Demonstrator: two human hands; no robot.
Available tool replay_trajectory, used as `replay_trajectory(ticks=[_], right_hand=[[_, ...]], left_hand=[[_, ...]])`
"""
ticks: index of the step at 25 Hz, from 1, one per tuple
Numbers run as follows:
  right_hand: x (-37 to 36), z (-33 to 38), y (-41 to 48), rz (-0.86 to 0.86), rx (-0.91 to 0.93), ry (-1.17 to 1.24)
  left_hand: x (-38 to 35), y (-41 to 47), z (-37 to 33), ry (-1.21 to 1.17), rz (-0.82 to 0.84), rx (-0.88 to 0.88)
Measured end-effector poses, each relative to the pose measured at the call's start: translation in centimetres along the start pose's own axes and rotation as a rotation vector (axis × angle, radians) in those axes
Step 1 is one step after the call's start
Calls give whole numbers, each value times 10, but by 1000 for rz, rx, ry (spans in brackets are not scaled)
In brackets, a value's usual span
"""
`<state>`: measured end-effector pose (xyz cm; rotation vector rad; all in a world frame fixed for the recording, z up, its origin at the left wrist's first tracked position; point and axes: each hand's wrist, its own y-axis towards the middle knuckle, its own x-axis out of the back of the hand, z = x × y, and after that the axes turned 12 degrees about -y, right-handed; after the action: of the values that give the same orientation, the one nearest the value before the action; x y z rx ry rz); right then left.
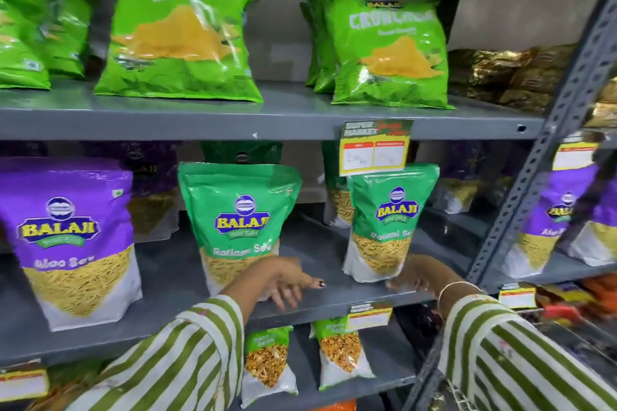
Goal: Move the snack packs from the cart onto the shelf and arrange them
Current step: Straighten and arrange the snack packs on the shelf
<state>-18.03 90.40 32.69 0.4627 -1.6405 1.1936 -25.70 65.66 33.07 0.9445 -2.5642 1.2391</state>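
Two green Ratlami Sev packs stand upright on the middle grey shelf [173, 270]: one in the centre [238, 220] and one further right [390, 220]. My left hand [283, 280] hovers at the foot of the centre pack, fingers spread, holding nothing. At the lower right corner of the right pack, my right hand [420, 275] rests on the shelf edge; it seems to touch the pack, but its fingers are blurred. A purple Aloo Sev pack [71, 240] stands at the left. The cart is out of view.
Large green Crunchem bags [187, 30] line the top shelf. Small Chana Garam packs [268, 360] stand on the shelf below. A yellow price tag [374, 148] hangs off the upper shelf edge. A perforated grey upright [541, 160] separates the neighbouring rack with purple packs [554, 220].
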Motion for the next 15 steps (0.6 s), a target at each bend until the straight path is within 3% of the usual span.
replay_trajectory(ticks=[1, 3, 7, 10, 15], right_hand=[[-1, -17, 11, -94, -2, 46], [-7, -49, 41, -214, 37, 396], [-15, -63, 63, -250, 208, 864], [-7, -52, 54, -258, 284, 900], [-12, -56, 52, -276, 231, 929]], left_hand=[[-14, 15, -13, -64, -59, -102], [-39, 48, -29, -194, -202, -266], [-71, 95, -56, -387, -365, -416], [-78, 116, -62, -336, -496, -415], [-82, 116, -72, -246, -597, -429]])
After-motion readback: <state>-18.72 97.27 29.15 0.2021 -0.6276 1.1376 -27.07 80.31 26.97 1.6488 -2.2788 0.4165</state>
